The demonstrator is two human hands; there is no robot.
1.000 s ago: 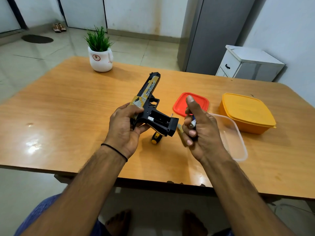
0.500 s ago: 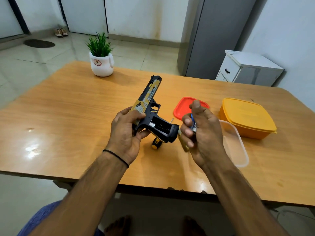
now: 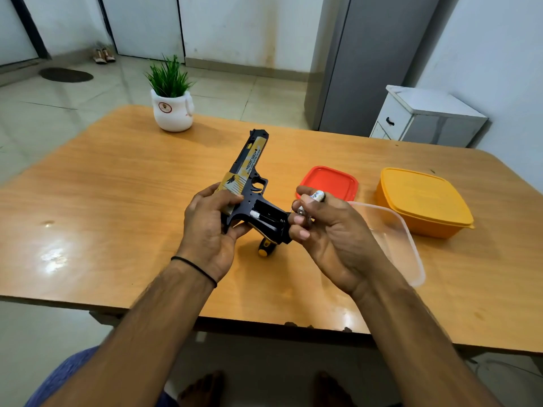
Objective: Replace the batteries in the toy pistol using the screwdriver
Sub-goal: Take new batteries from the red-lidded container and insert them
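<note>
My left hand grips the black and yellow toy pistol above the table, barrel pointing away from me. The grip's battery compartment lies open toward me, with a silvery end showing inside. My right hand sits just right of the grip's butt and holds batteries: one white-labelled cell pinched at the fingertips, another silver end lower between the fingers. The screwdriver, yellow and black handle, lies on the table under the pistol, mostly hidden.
On the wooden table stand a red lid, a clear plastic box partly behind my right hand, and a closed yellow box. A potted plant stands at the far edge. A white cabinet is beyond.
My right hand has turned and its fingers have shifted, so a white-labelled battery now shows at the fingertips beside the pistol's grip. The left hand keeps its hold on the pistol.
</note>
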